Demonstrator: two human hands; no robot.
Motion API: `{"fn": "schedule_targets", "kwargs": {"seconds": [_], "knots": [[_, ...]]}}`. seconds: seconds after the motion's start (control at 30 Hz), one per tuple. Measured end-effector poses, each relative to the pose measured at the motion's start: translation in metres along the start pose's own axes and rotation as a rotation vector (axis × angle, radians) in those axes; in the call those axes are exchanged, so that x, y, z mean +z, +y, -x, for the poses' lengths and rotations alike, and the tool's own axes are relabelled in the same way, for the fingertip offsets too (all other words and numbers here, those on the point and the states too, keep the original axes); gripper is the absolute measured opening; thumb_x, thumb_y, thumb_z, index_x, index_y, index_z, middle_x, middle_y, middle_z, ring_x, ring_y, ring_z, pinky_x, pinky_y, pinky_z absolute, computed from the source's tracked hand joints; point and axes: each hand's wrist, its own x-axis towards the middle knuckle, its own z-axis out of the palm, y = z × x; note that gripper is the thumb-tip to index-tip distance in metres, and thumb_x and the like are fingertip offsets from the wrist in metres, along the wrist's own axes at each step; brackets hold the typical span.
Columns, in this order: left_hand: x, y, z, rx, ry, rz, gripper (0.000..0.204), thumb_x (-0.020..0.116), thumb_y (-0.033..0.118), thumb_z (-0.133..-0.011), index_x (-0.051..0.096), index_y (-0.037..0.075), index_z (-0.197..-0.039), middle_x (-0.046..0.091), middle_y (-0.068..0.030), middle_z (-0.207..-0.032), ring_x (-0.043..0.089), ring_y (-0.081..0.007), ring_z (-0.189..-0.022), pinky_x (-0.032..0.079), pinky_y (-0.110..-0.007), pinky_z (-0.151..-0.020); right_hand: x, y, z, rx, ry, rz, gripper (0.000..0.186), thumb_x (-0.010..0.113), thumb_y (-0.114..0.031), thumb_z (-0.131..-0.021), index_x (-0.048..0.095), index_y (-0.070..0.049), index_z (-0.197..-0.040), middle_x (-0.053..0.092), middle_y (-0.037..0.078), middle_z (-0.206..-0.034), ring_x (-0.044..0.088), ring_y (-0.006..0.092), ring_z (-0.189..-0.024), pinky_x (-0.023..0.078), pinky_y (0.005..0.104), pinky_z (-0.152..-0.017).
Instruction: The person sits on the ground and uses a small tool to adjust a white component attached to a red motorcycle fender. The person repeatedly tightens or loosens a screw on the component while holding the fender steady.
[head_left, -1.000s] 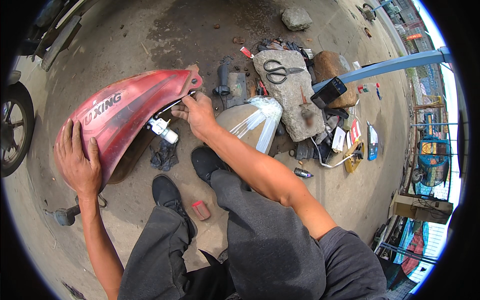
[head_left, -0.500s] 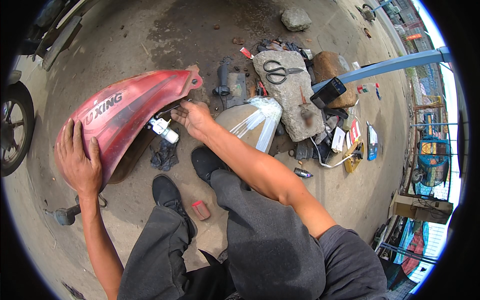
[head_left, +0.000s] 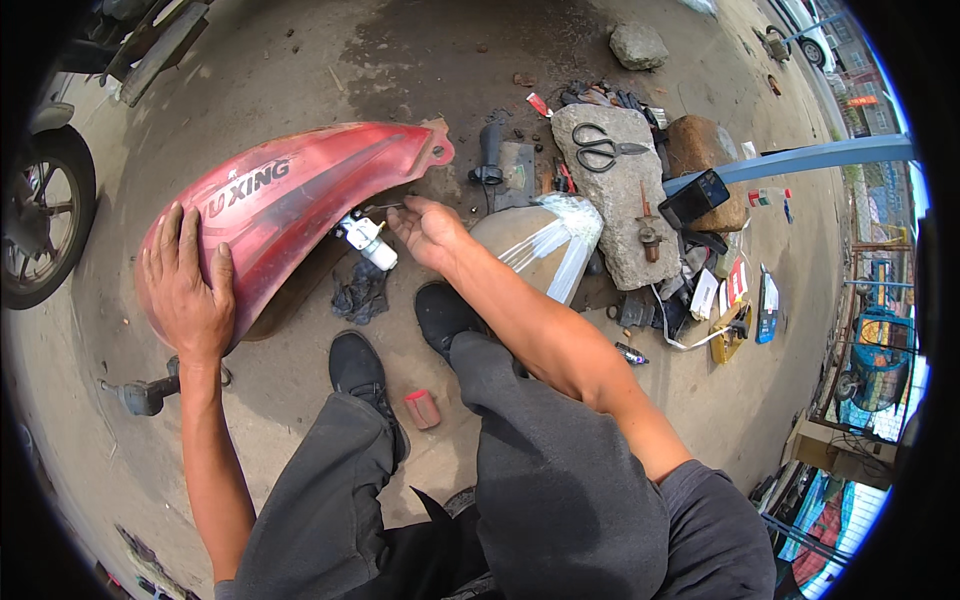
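Note:
A red motorcycle fuel tank point(head_left: 290, 185) lies tilted on the ground at the left, its dark underside toward me. My left hand point(head_left: 190, 290) rests flat on its near left end, fingers stretched out. Beneath the tank's lower edge sticks out a silver fuel tap point(head_left: 362, 238) with a whitish cup. Just right of the tap, my right hand point(head_left: 430, 232) pinches a thin metal tool point(head_left: 384, 206) that points toward the tap's mount. Its exact kind and whether its tip touches the fixing cannot be made out.
A stone slab point(head_left: 610, 215) at the right bears scissors point(head_left: 600, 148) and a rusty metal part point(head_left: 650, 238). A phone point(head_left: 694, 200) leans nearby. A taped seat-like piece point(head_left: 540, 245) lies beside my right arm, a black rag point(head_left: 360, 292) below the tap, a red cylinder point(head_left: 422, 409) by my shoes.
The whole scene has shifted rightward in the picture as my head moved. My right hand has turned slightly and sits a little lower against the tap; my left hand stays on the tank.

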Motion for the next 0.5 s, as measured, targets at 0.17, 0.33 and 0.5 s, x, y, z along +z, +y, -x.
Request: {"fn": "schedule_targets", "kwargs": {"seconds": [0.17,0.33,0.5], "knots": [[-0.008,-0.003,0.001,-0.019,0.016,0.002,0.049,0.057,0.032,-0.091,0.056,0.009,-0.134,0.051,-0.0109,-0.143,0.046,-0.0305,-0.132,0.028,-0.046,-0.114,0.014,-0.010,0.028,-0.270,-0.060,0.182,0.017,0.052,-0.010,-0.097,0.051,0.003,-0.107,0.062,0.013,-0.099,0.066,0.0222,-0.084,0.058,0.0347,-0.073],[-0.008,-0.005,0.001,-0.032,0.022,0.017,0.050,0.059,0.032,-0.090,0.057,0.009,-0.134,0.051,-0.0101,-0.143,0.046,-0.0307,-0.131,0.028,-0.046,-0.114,0.030,-0.008,0.039,-0.403,-0.128,0.273,0.020,0.052,-0.011,-0.097,0.049,0.004,-0.109,0.062,0.013,-0.100,0.066,0.0205,-0.081,0.059,0.0330,-0.071],[-0.004,0.000,0.000,-0.004,0.028,0.007,0.048,0.057,0.033,-0.092,0.056,0.009,-0.134,0.051,-0.0099,-0.143,0.045,-0.0304,-0.132,0.028,-0.046,-0.114,0.031,-0.007,0.044,-0.468,-0.171,0.300,0.022,0.052,-0.011,-0.097,0.048,0.006,-0.111,0.060,0.014,-0.102,0.066,0.0200,-0.081,0.060,0.0328,-0.071]]}}
